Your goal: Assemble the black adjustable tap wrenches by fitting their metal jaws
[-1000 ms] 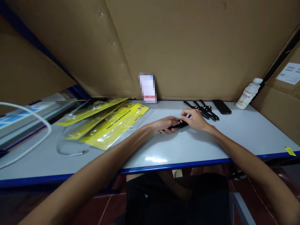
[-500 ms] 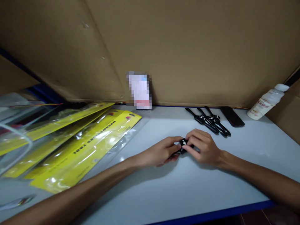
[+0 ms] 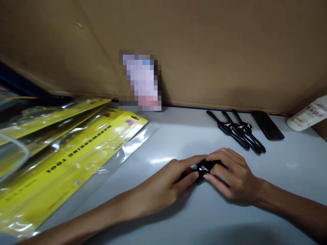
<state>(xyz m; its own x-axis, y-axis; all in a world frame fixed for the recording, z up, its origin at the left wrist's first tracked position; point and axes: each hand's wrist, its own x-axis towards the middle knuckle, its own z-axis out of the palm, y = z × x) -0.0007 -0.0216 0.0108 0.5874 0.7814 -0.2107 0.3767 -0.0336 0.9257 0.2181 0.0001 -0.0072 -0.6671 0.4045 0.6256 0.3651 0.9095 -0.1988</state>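
Between my hands, low over the table, is a black spokeshave (image 3: 202, 168) with a small silver screw or fitting on its middle. My left hand (image 3: 173, 180) grips its left side, thumb on the near edge and index finger stretched along the far edge. On the other side my right hand (image 3: 233, 177) is closed round it, fingertips close to the middle. Both hands hide its handles. Beyond my right hand, black spokeshaves (image 3: 236, 131) of the same kind lie side by side.
Yellow-backed clear plastic packages (image 3: 84, 160) are spread over the left side of the grey table (image 3: 158, 211). A blurred-out upright phone-like panel (image 3: 146, 85) leans on the cardboard wall (image 3: 194, 44). At right are a black phone (image 3: 268, 125) and a white bottle (image 3: 308, 114).
The view has shifted and come nearer the table. My left index finger now stretches further along the spokeshave's far edge towards my right fingertips. Both hands still hold it.
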